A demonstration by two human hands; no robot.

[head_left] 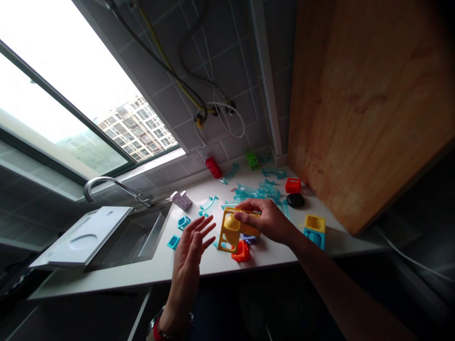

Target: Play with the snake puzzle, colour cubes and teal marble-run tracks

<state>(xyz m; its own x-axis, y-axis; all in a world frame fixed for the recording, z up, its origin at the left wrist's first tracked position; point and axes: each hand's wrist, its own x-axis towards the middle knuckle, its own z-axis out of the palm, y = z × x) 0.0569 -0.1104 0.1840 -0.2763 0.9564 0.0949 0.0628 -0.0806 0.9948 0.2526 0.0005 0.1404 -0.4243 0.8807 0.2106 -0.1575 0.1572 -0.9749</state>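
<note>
My right hand (265, 220) grips a yellow plastic block (231, 232) with an open frame and a rounded inside, held up over the front of the counter. Just left of it, my left hand (192, 248) is raised with its fingers spread and nothing in them. Under the yellow block sit an orange block (241, 252) and a blue piece (250, 239), both partly hidden. Close to my left hand lie two small teal blocks, one a teal open cube (184, 222) and the other a teal square piece (173, 242).
Clear teal track pieces (249, 192) are heaped mid-counter. A black oval object (295, 201), a red block (293, 185) and a yellow-and-teal stack (314, 231) stand on the right. A sink (149, 237) with a faucet (117, 182) lies left; a wooden panel (362, 104) bounds the right.
</note>
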